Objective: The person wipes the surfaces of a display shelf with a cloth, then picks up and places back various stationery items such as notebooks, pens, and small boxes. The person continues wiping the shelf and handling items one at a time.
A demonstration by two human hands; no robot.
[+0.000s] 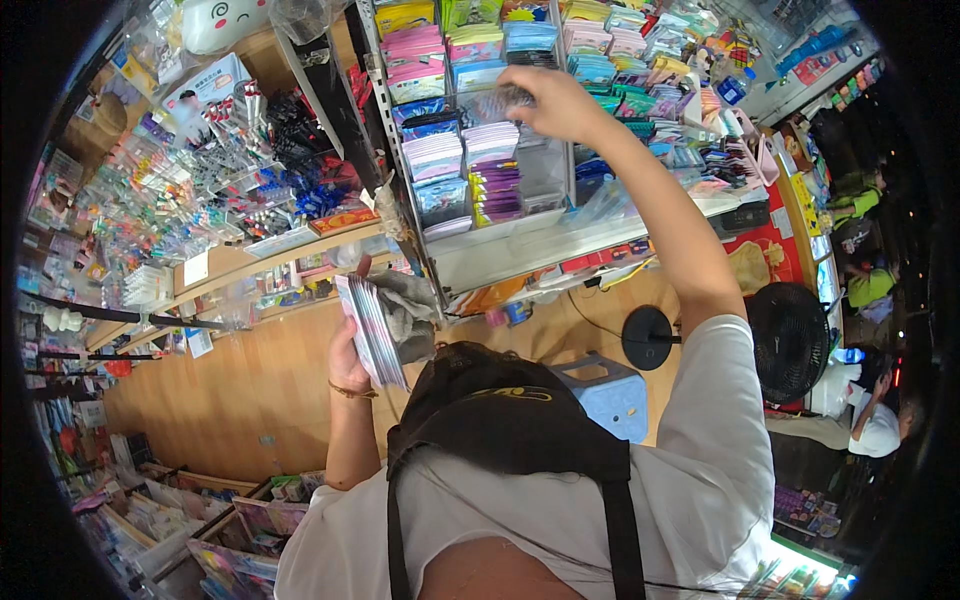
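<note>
My left hand (pixel 351 356) grips a stack of thin, flat packets (pixel 373 330) on edge, with pale pink and white sides. A crumpled grey cloth (pixel 409 315) lies against the stack's right side; whether my fingers hold it too is hidden. Ahead, my right hand (pixel 559 105) reaches over a display rack (pixel 487 262) of packets in rows. Between its thumb and fingers is something greyish and blurred, too unclear to name. Below that hand, white-edged packets (pixel 491 142) stand in a row, with yellow and purple packets (pixel 495 191) in front of them.
Pens (pixel 247 112) crowd the shelf at left, beyond a dark upright post (pixel 322 82). On the wooden floor stand a blue plastic stool (pixel 611 405) and a black fan (pixel 787 341). Low bins (pixel 195 510) lie behind at left. A person (pixel 874 431) is at far right.
</note>
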